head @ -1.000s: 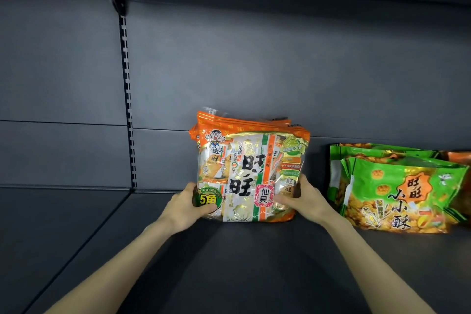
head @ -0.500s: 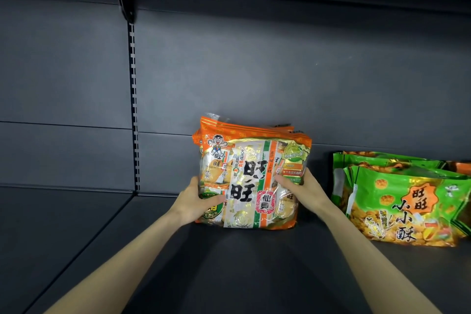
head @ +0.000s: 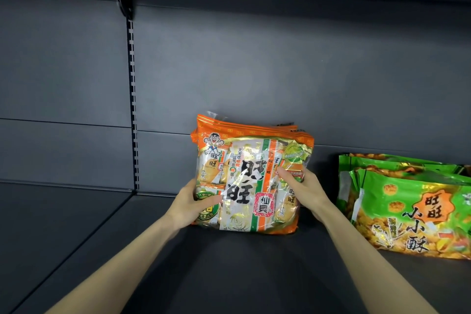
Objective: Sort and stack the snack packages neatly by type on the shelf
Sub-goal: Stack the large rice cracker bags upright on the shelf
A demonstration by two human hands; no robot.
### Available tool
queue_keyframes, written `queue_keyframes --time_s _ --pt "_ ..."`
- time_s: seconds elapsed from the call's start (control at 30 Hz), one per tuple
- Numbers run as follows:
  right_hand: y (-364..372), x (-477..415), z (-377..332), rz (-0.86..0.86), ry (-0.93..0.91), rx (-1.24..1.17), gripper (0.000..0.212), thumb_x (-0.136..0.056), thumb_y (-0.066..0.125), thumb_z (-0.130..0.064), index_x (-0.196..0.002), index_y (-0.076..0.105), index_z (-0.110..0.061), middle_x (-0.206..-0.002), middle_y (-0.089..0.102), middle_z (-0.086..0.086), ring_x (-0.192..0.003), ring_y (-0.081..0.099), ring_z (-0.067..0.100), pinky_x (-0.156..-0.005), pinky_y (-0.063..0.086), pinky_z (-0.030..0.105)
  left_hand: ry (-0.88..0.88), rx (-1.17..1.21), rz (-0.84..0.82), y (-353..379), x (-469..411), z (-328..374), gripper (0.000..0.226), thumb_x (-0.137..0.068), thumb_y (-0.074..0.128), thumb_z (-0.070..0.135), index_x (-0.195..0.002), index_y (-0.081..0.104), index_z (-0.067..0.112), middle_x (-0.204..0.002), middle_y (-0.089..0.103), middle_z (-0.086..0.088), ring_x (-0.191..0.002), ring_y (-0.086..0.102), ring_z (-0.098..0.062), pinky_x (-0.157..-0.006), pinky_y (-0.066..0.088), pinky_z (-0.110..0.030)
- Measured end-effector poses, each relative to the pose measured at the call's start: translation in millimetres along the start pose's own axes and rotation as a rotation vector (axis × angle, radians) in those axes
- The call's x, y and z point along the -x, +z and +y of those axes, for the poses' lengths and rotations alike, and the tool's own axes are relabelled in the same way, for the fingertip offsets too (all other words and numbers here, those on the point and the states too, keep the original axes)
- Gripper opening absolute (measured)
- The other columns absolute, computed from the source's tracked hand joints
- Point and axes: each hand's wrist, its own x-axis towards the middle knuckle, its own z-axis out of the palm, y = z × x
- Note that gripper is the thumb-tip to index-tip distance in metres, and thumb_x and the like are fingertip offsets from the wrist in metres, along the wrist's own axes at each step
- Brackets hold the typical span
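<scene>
Squeezing a standing bundle of orange packages point(head: 244, 173) from both sides. On the left grip point(head: 196, 201), thumb laid across the lower front, fingers hidden behind the bundle. On the right grip point(head: 303, 186), closed higher up the opposite edge, thumb pressed into the front film.

Between the two grips, several bags front to back, top seams roughly level, bottom edges down on the shelf point(head: 229, 275). Just behind the grips, the back panel point(head: 254, 71), close to the rearmost bag.

Probably clamped this way to square the slippery bags into one tidy block and stop them fanning out or toppling forward.

Well off to the right of the right grip, apart from the bundle, green packages point(head: 407, 211) overlapped in their own pile.

Judged mid-task: orange sorted from green, bundle not yet released.
</scene>
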Motion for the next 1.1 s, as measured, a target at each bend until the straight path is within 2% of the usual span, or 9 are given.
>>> queue_keyframes --time_s 0.2,0.5,0.6,0.7,0.8,0.87,1.0,1.1 --pt "6.0 -2.5 -3.5 0.038 -0.042 -0.026 0.024 -0.082 0.067 -0.042 -0.103 0.066 -0.029 -0.103 0.073 -0.005 -0.095 0.070 0.014 -0.093 0.053 0.044 0.037 0.065 0.050 -5.9 7.2 4.1 0.043 -0.079 0.074 0.012 -0.118 0.057 0.013 -0.106 0.071 0.000 -0.089 0.071 -0.013 -0.071 0.058 -0.022" --pt "46.5 4.1 -9.2 0.017 -0.100 -0.078 0.019 -0.083 0.068 -0.037 -0.100 0.067 -0.027 -0.097 0.074 -0.008 -0.091 0.071 0.009 -0.091 0.054 0.037 0.020 0.118 0.112 -45.1 23.4 -8.6 0.035 -0.076 0.073 0.003 -0.107 0.064 0.016 -0.095 0.075 0.004 -0.082 0.072 -0.011 -0.061 0.055 -0.018" --pt "59.8 2.4 -14.9 0.014 -0.107 -0.068 0.020 -0.085 0.066 -0.038 -0.102 0.065 -0.027 -0.097 0.073 -0.010 -0.091 0.070 0.008 -0.091 0.054 0.036 0.014 0.111 0.100 -60.6 22.4 -10.8 0.040 -0.074 0.075 0.004 -0.110 0.063 0.017 -0.100 0.074 0.002 -0.088 0.072 -0.015 -0.065 0.057 -0.022" --pt "71.7 -1.0 -18.1 -0.006 -0.105 -0.015 0.035 -0.087 0.062 -0.042 -0.117 0.059 -0.025 -0.104 0.071 -0.010 -0.095 0.069 0.008 -0.093 0.052 0.037 0.021 0.092 0.060 -74.5 17.3 -11.9 0.049 -0.075 0.074 0.001 -0.120 0.058 0.015 -0.108 0.072 -0.001 -0.093 0.071 -0.016 -0.071 0.058 -0.025" --pt "82.0 -4.3 -16.0 -0.012 -0.100 0.009 0.044 -0.087 0.058 -0.046 -0.127 0.051 -0.027 -0.110 0.069 -0.010 -0.099 0.067 0.008 -0.096 0.051 0.038 0.030 0.068 0.030 -83.1 12.7 -17.1 0.060 -0.074 0.075 0.003 -0.126 0.052 0.019 -0.114 0.069 -0.002 -0.102 0.068 -0.019 -0.085 0.056 -0.037" --pt "85.9 -5.7 -15.1 -0.003 -0.081 0.028 0.048 -0.088 0.056 -0.049 -0.130 0.046 -0.029 -0.112 0.068 -0.011 -0.100 0.066 0.008 -0.097 0.050 0.037 0.040 0.040 0.006 -86.2 11.1 -19.2 0.066 -0.073 0.077 0.006 -0.129 0.048 0.024 -0.117 0.067 0.001 -0.107 0.065 -0.017 -0.091 0.053 -0.040" --pt "92.2 -5.4 -15.3 -0.004 -0.080 0.056 0.043 -0.089 0.055 -0.048 -0.127 0.046 -0.029 -0.111 0.067 -0.013 -0.100 0.065 0.006 -0.097 0.049 0.034 0.078 -0.015 -0.080 -93.7 4.7 -18.2 0.072 -0.076 0.074 0.009 -0.134 0.040 0.034 -0.120 0.065 0.009 -0.107 0.064 -0.010 -0.091 0.053 -0.036" --pt "97.4 -7.2 -16.4 0.032 -0.141 0.063 0.029 -0.090 0.057 -0.041 -0.116 0.045 -0.037 -0.113 0.065 -0.011 -0.104 0.064 0.007 -0.092 0.049 0.029 0.108 -0.006 -0.105 -95.8 3.3 -19.9 0.075 -0.080 0.070 0.002 -0.135 0.034 0.040 -0.117 0.066 0.013 -0.105 0.064 -0.002 -0.078 0.055 -0.021"
